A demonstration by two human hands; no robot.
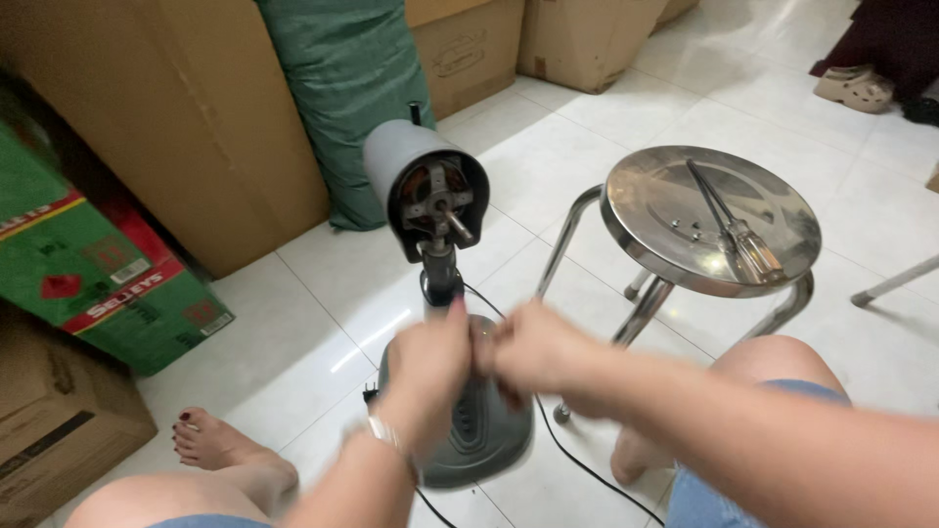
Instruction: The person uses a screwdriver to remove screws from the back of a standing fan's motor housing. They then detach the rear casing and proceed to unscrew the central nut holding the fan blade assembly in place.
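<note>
Both of my forearms reach out from the bottom edge, and my left hand [425, 367] and right hand [538, 352] meet just in front of the fan stand, fingers curled close together; they are blurred, so I cannot tell whether they pinch anything between them. Right behind them rises the short dark neck of the fan [440, 269], standing on its rounded grey base [479, 440] on the white tiled floor [548, 156] between my knees. On top sits the grey motor housing [411, 166], open at the front, with the bare motor and its shaft [458, 225] tilted toward me. A black cord [587, 469] runs from the base across the tiles. To the right stands a round steel stool [685, 264], and on its seat lie two screwdrivers [738, 230] side by side with a few small screws [690, 232] just beside them. Cardboard boxes [176, 108], a green sack [342, 88] and a green-and-red carton [88, 274] line the left side. My bare left foot [220, 445] rests on the floor.
</note>
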